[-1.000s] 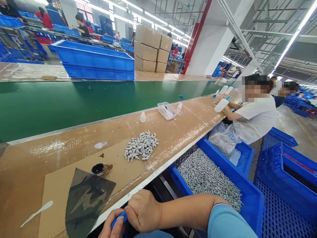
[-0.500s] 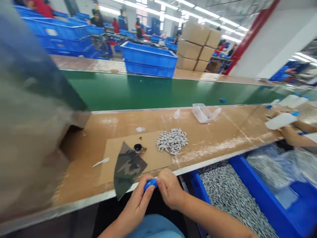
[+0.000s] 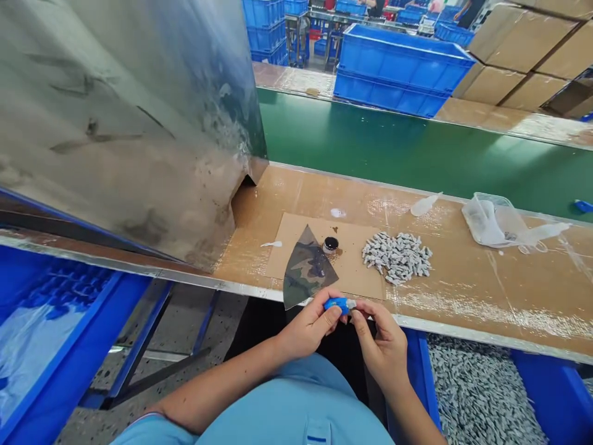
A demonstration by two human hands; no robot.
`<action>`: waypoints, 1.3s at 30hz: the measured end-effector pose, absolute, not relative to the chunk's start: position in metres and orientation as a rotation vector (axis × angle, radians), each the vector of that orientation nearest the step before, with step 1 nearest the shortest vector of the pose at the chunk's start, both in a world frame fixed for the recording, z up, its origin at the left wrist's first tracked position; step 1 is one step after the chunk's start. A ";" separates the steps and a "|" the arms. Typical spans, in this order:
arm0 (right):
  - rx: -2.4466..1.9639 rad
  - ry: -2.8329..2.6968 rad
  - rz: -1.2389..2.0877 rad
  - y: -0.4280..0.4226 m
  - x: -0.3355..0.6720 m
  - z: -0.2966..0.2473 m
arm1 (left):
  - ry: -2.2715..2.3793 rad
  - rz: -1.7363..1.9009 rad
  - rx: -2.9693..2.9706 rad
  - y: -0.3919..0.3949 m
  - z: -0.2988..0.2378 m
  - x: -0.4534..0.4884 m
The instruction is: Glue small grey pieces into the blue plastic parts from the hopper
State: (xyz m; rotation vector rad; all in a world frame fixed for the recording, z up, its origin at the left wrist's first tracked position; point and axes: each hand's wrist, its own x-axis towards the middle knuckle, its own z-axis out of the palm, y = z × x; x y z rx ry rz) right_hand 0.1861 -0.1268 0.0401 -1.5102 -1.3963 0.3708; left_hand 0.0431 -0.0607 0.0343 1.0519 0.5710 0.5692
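Observation:
My left hand [image 3: 309, 327] pinches a small blue plastic part [image 3: 336, 303] at the near edge of the brown worktable [image 3: 463, 296]. My right hand [image 3: 382, 343] pinches a small grey piece at the blue part's right end. Both hands hover just below the table edge, over my lap. A pile of several small grey pieces [image 3: 396, 257] lies on the table beyond my hands. A camouflage-patterned cloth [image 3: 306, 269] and a small black pot [image 3: 330, 245] sit on a cardboard sheet [image 3: 356, 272] just above my left hand.
A large grey metal panel [image 3: 120, 123] rises at the left. A green conveyor belt [image 3: 417, 154] runs behind the table, with blue crates [image 3: 398, 68] and cardboard boxes [image 3: 523, 55] beyond. A clear tray [image 3: 491, 219] sits at right. Blue bins [image 3: 482, 395] of grey pieces stand below.
The view has swung left and down; the co-workers at the right are out of sight. My hands stay together on the blue part, now with a grey piece at its end.

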 end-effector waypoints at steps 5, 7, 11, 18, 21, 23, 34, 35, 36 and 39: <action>-1.523 -1.382 0.379 -0.133 0.189 0.037 | 0.578 0.697 1.343 -0.060 0.032 0.038; -1.507 -1.390 0.366 -0.136 0.191 0.036 | 0.554 0.739 1.421 -0.059 0.031 0.037; -1.494 -1.398 0.368 -0.139 0.191 0.037 | 0.565 0.814 1.513 -0.058 0.028 0.036; -1.445 -1.432 0.424 -0.136 0.191 0.043 | 0.556 0.777 1.557 -0.055 0.030 0.035; -1.412 -1.499 0.475 -0.133 0.194 0.045 | 0.511 0.619 1.407 -0.056 0.032 0.035; -1.417 -1.527 0.514 -0.132 0.199 0.048 | 0.486 0.511 1.293 -0.057 0.032 0.035; -1.553 -0.822 0.893 -0.024 0.300 0.077 | 1.063 1.020 1.473 0.006 0.011 0.012; -1.535 -0.778 0.918 -0.003 0.308 0.076 | 1.098 1.030 1.476 0.009 0.008 0.010; -1.525 -0.761 0.937 0.019 0.314 0.075 | 1.115 1.027 1.491 0.011 0.005 0.009; -1.519 -0.778 0.961 0.081 0.325 0.068 | 1.110 1.011 1.558 0.009 -0.001 0.007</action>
